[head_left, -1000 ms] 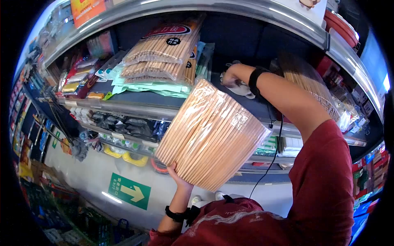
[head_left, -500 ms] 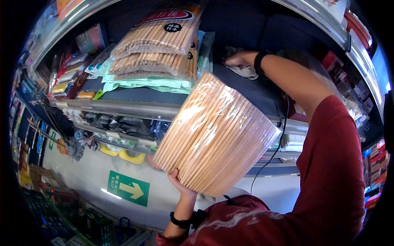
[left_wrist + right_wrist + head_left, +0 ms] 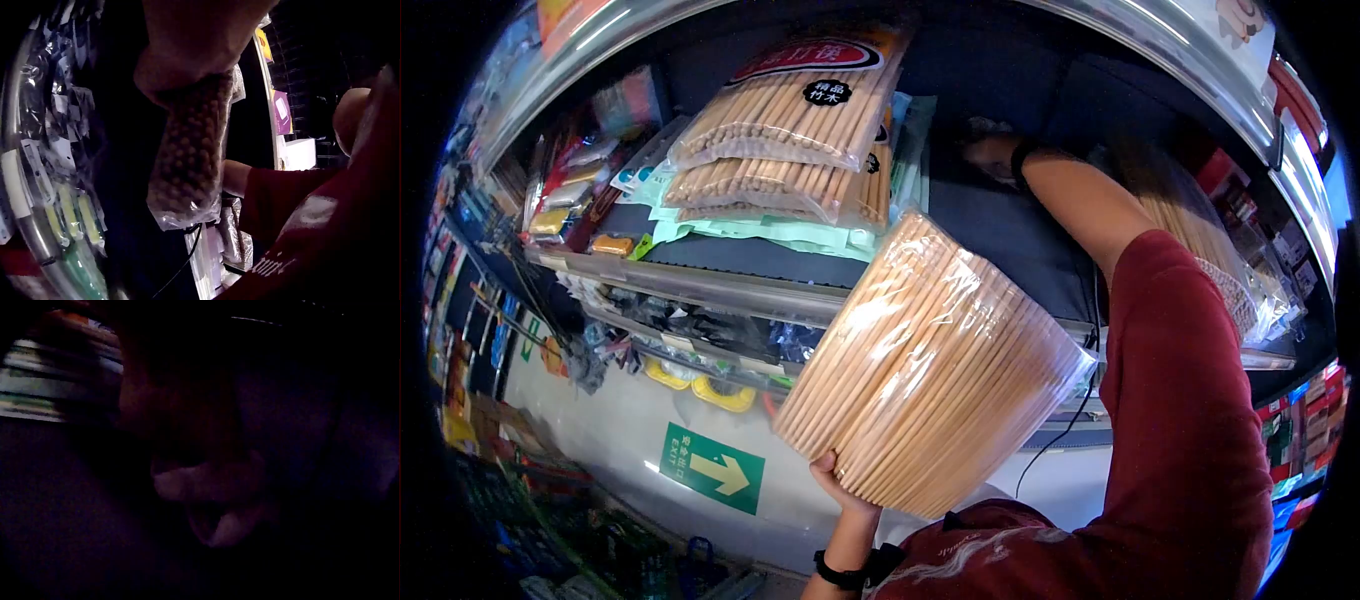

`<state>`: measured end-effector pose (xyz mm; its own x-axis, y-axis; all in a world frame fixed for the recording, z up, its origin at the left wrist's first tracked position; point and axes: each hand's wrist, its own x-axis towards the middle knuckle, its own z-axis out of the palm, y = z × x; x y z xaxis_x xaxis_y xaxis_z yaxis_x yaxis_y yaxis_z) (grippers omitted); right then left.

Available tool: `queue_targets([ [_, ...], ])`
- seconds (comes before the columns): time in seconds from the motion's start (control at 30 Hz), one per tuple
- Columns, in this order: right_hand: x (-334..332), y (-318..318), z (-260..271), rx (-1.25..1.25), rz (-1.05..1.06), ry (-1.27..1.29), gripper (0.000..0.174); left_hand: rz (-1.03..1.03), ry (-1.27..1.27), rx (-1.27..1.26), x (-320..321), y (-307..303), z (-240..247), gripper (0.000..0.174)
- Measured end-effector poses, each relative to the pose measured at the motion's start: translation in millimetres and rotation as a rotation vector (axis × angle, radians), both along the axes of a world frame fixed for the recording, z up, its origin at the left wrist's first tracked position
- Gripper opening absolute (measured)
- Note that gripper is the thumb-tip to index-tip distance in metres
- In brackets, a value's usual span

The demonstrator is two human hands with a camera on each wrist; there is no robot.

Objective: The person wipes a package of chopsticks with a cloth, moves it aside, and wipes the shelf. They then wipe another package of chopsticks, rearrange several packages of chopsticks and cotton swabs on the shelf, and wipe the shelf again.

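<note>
My left hand [image 3: 843, 490] grips the lower edge of a wide clear pack of wooden chopsticks [image 3: 930, 375], its thumb over the front. The pack is tilted in front of the shelf. The left wrist view shows the rounded stick ends [image 3: 187, 153] through the film below the hand. Deep in the shelf, my right hand [image 3: 997, 157] holds a pale crumpled cloth [image 3: 988, 126] against the dark shelf board [image 3: 1025, 215]. The right wrist view is very dark; folds of the cloth [image 3: 209, 482] show beneath the hand.
Stacked chopstick packs [image 3: 775, 130] lie on mint-green packaging [image 3: 750, 232] left of the right hand. More bagged sticks [image 3: 1190, 220] stand to the right, beyond the forearm. A shelf lip [image 3: 700, 278] runs along the front, and a black cable [image 3: 1055, 437] hangs down.
My right hand has shifted with the cloth across the shelf board toward its back. My left hand still holds the chopstick pack, which sits slightly lower in the head view.
</note>
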<state>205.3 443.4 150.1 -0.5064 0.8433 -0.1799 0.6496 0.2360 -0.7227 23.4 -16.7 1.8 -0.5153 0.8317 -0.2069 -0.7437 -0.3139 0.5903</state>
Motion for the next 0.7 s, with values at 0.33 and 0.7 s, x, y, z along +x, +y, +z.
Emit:
queue_targets([
  [0.33,-37,-56,16,0.468,-0.125,-0.605,0.047,0.023,0.021,-0.063,1,-3,6,0.062],
  [0.7,-34,-54,-15,0.225,-0.232,-1.088,0.027,-0.012,0.002,0.001,3,-3,19,0.055],
])
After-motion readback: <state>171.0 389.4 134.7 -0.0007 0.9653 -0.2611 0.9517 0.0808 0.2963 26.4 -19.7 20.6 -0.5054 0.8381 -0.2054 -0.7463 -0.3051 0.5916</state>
